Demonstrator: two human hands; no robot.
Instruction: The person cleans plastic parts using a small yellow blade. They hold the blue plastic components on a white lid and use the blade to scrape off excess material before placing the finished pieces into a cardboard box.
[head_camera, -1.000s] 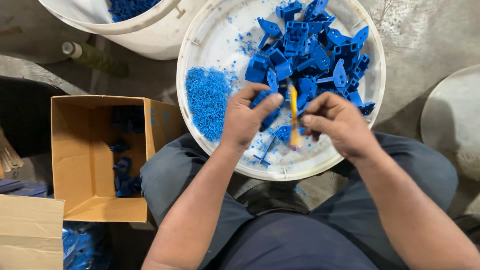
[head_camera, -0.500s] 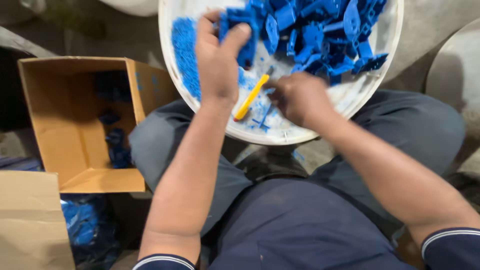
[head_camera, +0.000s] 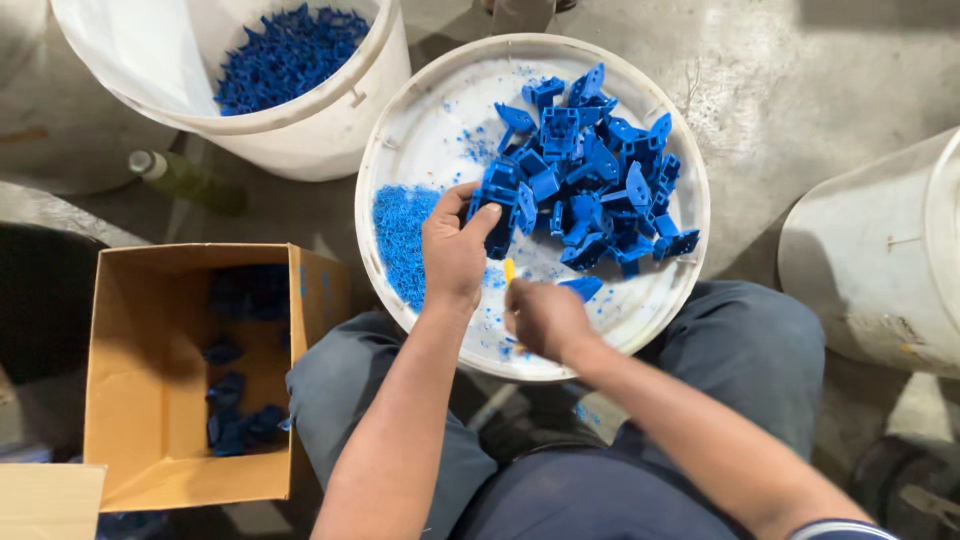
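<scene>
A round white tray (head_camera: 430, 110) rests on my knees, with a heap of blue plastic parts (head_camera: 600, 180) on its right half and a patch of fine blue shavings (head_camera: 400, 235) on its left. My left hand (head_camera: 455, 250) grips one blue plastic part (head_camera: 502, 205) at the heap's near-left edge. My right hand (head_camera: 540, 318) is closed around a yellow-handled tool (head_camera: 509, 270), whose tip pokes out just above my fist. The two hands sit close together over the tray's near side.
An open cardboard box (head_camera: 180, 470) with a few blue parts stands left of my knee. A white bucket (head_camera: 330, 130) of blue scraps is at the top left, a green bottle (head_camera: 185, 178) beside it. Another white container (head_camera: 880, 260) stands at the right.
My left hand has taken hold of a blue part at the heap's edge. My right hand has drawn the yellow tool back towards me. The camera view has tilted farther out.
</scene>
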